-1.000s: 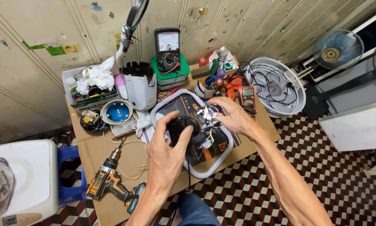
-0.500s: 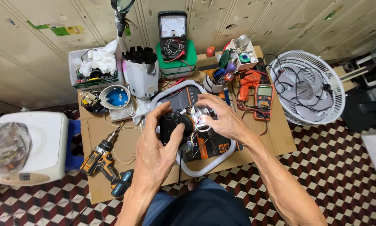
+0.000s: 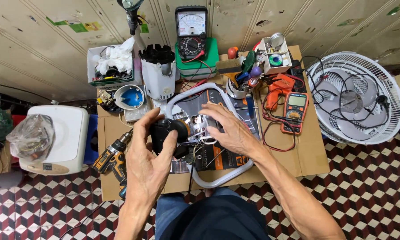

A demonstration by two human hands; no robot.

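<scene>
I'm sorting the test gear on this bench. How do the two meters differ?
The black meter stands upright on a green box at the back; the orange meter lies flat on the cardboard bench top. The black meter has a needle dial face; the orange meter has a small flat screen. Both have a round selector knob and leads attached.

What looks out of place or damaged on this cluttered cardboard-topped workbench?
The white round fan grille lies flat beside the bench with black cables draped across it, apart from any fan body. The yellow and black cordless drill hangs over the bench's left edge. The left hand grips a black motor; nothing looks spilled.
</scene>
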